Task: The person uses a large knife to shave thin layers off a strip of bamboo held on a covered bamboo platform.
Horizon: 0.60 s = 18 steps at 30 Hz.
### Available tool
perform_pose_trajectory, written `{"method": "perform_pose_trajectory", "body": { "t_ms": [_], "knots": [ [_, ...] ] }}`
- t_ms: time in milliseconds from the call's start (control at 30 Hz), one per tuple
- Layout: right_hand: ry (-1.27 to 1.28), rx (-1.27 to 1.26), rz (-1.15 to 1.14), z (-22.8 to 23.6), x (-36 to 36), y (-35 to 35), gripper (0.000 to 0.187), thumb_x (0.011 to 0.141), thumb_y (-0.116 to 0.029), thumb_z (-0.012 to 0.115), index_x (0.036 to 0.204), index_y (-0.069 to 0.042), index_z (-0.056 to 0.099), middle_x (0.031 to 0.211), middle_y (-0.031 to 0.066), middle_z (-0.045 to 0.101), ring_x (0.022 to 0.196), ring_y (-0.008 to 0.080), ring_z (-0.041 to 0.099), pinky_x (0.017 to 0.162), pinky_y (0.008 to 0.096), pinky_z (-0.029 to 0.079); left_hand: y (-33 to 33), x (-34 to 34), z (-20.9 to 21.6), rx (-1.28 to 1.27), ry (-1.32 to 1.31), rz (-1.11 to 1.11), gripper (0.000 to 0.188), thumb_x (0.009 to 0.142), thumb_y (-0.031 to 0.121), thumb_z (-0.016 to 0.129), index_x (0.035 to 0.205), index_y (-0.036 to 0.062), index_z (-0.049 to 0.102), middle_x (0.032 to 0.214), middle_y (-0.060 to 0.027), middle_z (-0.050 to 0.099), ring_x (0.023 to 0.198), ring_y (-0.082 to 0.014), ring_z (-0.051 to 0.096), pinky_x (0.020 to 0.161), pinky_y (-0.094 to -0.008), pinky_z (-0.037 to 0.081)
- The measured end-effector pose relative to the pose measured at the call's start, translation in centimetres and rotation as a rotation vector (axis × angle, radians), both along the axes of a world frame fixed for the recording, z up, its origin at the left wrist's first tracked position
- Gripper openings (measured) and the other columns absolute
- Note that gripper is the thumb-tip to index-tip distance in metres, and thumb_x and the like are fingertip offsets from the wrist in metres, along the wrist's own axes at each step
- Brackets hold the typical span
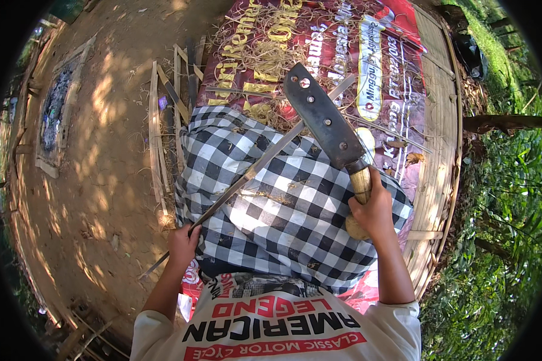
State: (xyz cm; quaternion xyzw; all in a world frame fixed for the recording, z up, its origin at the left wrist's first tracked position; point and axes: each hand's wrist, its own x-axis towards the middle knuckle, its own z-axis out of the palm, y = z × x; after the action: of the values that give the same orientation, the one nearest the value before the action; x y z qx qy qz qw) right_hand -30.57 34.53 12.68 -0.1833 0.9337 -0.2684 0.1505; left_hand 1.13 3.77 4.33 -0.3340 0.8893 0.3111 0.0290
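My right hand (pixel 374 210) grips the pale wooden handle of a broad dark cleaver-like knife (pixel 322 117), its blade raised and pointing up and to the left. My left hand (pixel 182 242) holds a long thin bamboo strip (pixel 256 168) near its lower end. The strip runs diagonally up to the right across my lap and passes under the blade. A black-and-white checked cloth (pixel 283 210) covers my legs beneath both.
I sit on a red printed banner (pixel 379 66) spread over a bamboo platform (pixel 442 120), littered with thin bamboo shavings (pixel 265 45). Several split bamboo slats (pixel 162 120) lie at the platform's left edge. Bare earth (pixel 102 150) lies left, green plants (pixel 500 228) right.
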Motion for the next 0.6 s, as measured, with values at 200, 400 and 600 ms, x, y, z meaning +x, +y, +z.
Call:
{"method": "perform_pose_trajectory", "body": {
  "t_ms": [200,400,600],
  "knots": [
    [0.050,-0.005,-0.057,1.0,0.0,-0.9,0.068,0.066,-0.004,0.067,0.130,0.000,0.044,0.082,0.0288,0.064,0.078,0.0467,0.064,0.071,0.0477,0.052,0.1,0.6,-1.8,0.083,0.021,0.062,0.028,0.090,0.025,0.064,0.075,0.0011,0.062,0.056,-0.0185,0.055,0.051,-0.0356,0.056,0.049,-0.0399,0.041],
    [0.062,-0.102,-0.014,1.1,-0.9,0.5,0.065,0.066,-0.003,0.069,0.127,0.002,0.048,0.081,0.0259,0.066,0.077,0.0435,0.066,0.070,0.0466,0.052,0.5,-0.1,-0.8,0.109,0.056,0.054,0.031,0.091,0.028,0.063,0.076,0.0015,0.062,0.059,-0.0204,0.056,0.055,-0.0385,0.057,0.051,-0.0407,0.042],
    [-0.051,-0.011,0.022,0.2,0.7,-0.1,0.067,0.065,-0.005,0.068,0.128,0.001,0.045,0.084,0.0280,0.065,0.082,0.0478,0.063,0.076,0.0470,0.051,0.3,0.1,-0.6,0.055,-0.016,0.053,0.034,0.091,0.031,0.062,0.075,0.0013,0.061,0.057,-0.0204,0.053,0.053,-0.0395,0.056,0.050,-0.0417,0.040]
  ]
}}
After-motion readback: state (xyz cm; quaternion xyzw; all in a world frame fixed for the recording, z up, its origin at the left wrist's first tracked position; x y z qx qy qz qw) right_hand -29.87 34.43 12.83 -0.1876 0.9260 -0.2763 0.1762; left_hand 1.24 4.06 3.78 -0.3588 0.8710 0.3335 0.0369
